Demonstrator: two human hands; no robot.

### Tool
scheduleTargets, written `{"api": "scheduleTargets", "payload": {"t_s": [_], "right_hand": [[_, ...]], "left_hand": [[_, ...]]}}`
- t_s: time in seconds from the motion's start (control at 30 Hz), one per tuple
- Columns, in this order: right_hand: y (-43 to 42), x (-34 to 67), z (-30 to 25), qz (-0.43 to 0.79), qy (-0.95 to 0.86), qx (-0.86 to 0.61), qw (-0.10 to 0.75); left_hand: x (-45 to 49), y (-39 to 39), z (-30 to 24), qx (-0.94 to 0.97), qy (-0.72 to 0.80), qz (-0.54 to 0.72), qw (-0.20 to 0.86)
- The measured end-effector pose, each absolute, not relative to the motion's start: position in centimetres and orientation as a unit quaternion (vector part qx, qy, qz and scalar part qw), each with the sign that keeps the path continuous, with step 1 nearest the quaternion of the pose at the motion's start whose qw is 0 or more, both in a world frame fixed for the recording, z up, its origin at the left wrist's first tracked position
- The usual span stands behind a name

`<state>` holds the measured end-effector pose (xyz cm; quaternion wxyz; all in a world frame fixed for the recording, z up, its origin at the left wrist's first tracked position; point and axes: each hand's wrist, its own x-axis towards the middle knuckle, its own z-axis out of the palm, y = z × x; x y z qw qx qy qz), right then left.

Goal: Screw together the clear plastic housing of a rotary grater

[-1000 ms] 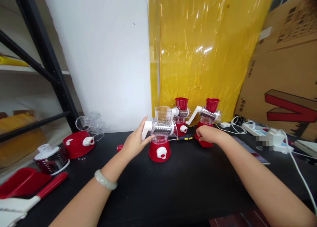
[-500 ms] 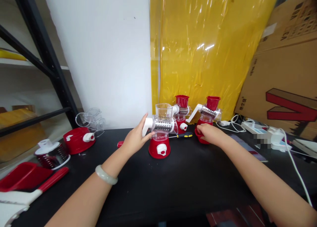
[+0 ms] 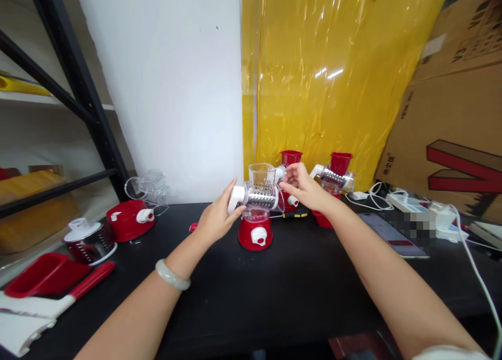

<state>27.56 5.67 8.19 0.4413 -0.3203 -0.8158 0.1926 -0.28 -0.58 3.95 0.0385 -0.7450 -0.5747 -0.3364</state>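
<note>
Between left fingers (image 3: 225, 200) gripping its white crank (image 3: 237, 194) and right fingers (image 3: 296, 175), hold unclear: upright red-based, clear-topped grater (image 3: 259, 199).

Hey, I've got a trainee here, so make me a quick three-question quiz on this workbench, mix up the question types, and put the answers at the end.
1. Multiple choice: What sits between the thumb and fingers of the person's left grip?
A) The white crank of the front grater
B) The tablet
C) The clear part by the shelf

2. True or false: The front grater's hopper is red.

3. Fill in the blank: The pale bracelet is on the person's ____ wrist.

Key:
1. A.
2. False; it is clear.
3. Left.
</note>
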Motion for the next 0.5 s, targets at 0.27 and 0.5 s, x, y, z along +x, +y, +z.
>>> {"api": "scheduleTargets", "payload": {"t_s": [0.27, 0.5], "right_hand": [[6.6, 23.6, 2.6, 0.323, -0.709, -0.341, 0.526], [6.0, 22.8, 1.2, 0.430, -0.674, -0.284, 0.529]], "left_hand": [[-0.2, -0.7, 3.6, -0.732, -0.587, -0.342, 0.052], [-0.2, -0.2, 2.6, -0.727, -0.566, -0.388, -0.016]]}}
